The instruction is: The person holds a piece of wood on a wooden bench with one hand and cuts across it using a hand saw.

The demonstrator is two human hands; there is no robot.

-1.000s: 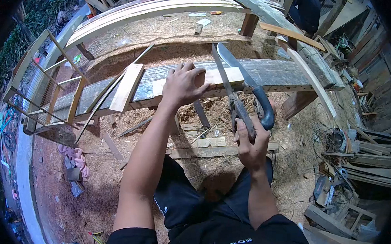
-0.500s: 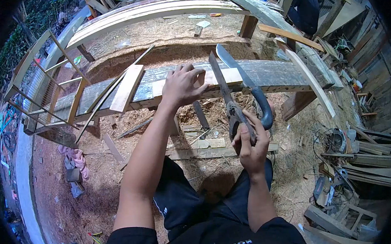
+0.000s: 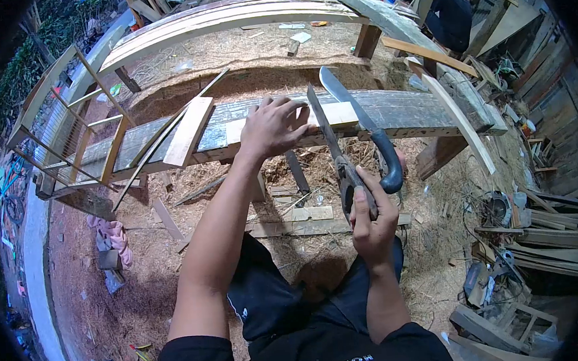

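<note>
A pale wooden piece (image 3: 339, 113) lies lengthwise on the dark wooden beam (image 3: 404, 108). My left hand (image 3: 273, 126) presses on this piece, its fingers curled over it and the thumb near its front edge. My right hand (image 3: 373, 218) is wrapped round the handle of a hand saw (image 3: 325, 125), whose blade lies across the piece just right of my left hand. A machete (image 3: 350, 99) with a black handle rests on the beam to the right of the saw. Another pale board (image 3: 189, 130) lies slantwise on the beam at the left.
A wooden frame with thin bars (image 3: 109, 149) stands at the beam's left end. Long planks (image 3: 224, 19) span the back. A curved strip (image 3: 455, 115) leans at the right. A person in dark clothes (image 3: 450, 18) is at the back right. Wood shavings and offcuts cover the ground.
The saw has been drawn back and its blade has shifted slightly left, together with my right hand. My left hand stays on the pale piece.
</note>
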